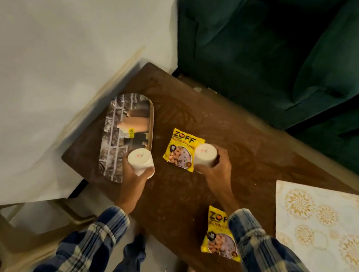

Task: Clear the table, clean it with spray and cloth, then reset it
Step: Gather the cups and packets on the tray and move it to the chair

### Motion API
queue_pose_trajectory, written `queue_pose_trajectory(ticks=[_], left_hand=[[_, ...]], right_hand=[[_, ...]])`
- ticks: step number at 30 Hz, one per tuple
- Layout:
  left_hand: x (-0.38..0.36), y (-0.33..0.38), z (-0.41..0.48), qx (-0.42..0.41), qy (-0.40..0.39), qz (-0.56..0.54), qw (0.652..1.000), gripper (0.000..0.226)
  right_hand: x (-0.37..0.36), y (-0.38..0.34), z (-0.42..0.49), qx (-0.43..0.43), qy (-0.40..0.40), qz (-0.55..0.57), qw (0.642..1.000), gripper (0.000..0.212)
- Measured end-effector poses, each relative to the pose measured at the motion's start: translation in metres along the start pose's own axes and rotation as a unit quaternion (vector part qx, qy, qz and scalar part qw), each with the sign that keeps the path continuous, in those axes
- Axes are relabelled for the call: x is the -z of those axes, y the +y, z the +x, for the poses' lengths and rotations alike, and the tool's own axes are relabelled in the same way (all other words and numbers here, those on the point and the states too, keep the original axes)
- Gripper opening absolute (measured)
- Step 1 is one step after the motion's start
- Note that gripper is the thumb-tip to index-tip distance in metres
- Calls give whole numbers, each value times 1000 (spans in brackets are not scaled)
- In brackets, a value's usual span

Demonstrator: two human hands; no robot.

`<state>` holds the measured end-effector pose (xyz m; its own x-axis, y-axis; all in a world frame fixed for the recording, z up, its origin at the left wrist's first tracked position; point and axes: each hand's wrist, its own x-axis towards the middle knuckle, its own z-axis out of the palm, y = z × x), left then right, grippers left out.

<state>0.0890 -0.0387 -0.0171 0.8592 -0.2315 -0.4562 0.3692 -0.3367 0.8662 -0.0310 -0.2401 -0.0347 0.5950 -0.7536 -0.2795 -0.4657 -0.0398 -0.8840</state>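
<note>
Brown table (pixel 199 107) mid-frame. Left-centre: tray (pixel 129 119), left hand (pixel 132 175) curled round left cup (pixel 140 159) at the tray's lower end. Centre: upper packet (pixel 179 149), right hand (pixel 217 169) gripping right cup (pixel 205 155) over its edge. Lower centre: lower packet (pixel 218 236). Right: placemat (pixel 321 219).

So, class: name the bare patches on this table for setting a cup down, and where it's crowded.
Bare: the far strip of table between tray and sofa; the stretch between right hand and placemat. Crowded: around tray, left hand, upper packet.
</note>
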Motion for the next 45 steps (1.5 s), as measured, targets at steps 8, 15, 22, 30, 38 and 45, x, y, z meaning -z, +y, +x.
queue_pose_trajectory(ticks=[8, 15, 22, 30, 38, 45], left_hand=[[67, 23, 133, -116, 36, 93, 988, 80], [89, 3, 228, -140, 28, 146, 979, 77], [82, -1, 261, -171, 19, 164, 971, 73], [77, 0, 267, -166, 13, 165, 972, 75], [83, 8, 233, -202, -6, 192, 960, 113], [46, 10, 131, -299, -39, 249, 920, 59]], right_hand=[[-155, -55, 57, 67, -20, -23, 997, 75], [-248, -58, 109, 72, -24, -73, 994, 74], [-282, -53, 132, 74, -5, -113, 991, 64], [-282, -53, 135, 74, 3, -132, 989, 67], [-236, -57, 98, 93, -50, -112, 988, 100], [-141, -19, -11, -30, 75, -113, 990, 47]])
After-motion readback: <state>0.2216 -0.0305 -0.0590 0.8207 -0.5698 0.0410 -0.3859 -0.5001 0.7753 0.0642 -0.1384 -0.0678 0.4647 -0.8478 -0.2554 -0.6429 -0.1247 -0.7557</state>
